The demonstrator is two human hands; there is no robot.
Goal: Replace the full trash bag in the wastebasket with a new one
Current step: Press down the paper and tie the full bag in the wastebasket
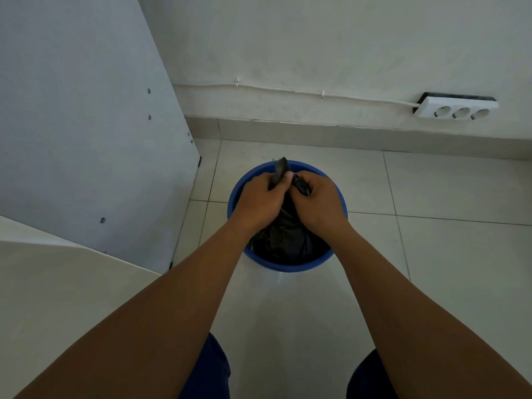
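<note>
Black plastic is what both my hands hold. The bag (283, 237) sits inside the blue bin (288, 266), on the tile floor (431, 254) near the wall. Its mouth is gathered into a neck that stands up from the middle of the bin. My left hand (260, 201) is closed on one tail of this neck, which sticks out behind the fingers. My right hand (318, 201) is closed on the other tail, just beside. The two hands touch each other above the bin. I judge I am tying the neck. Next comes the lift, straight up along the neck, because the load hangs directly below both fists. Neither hand is nearer.
</note>
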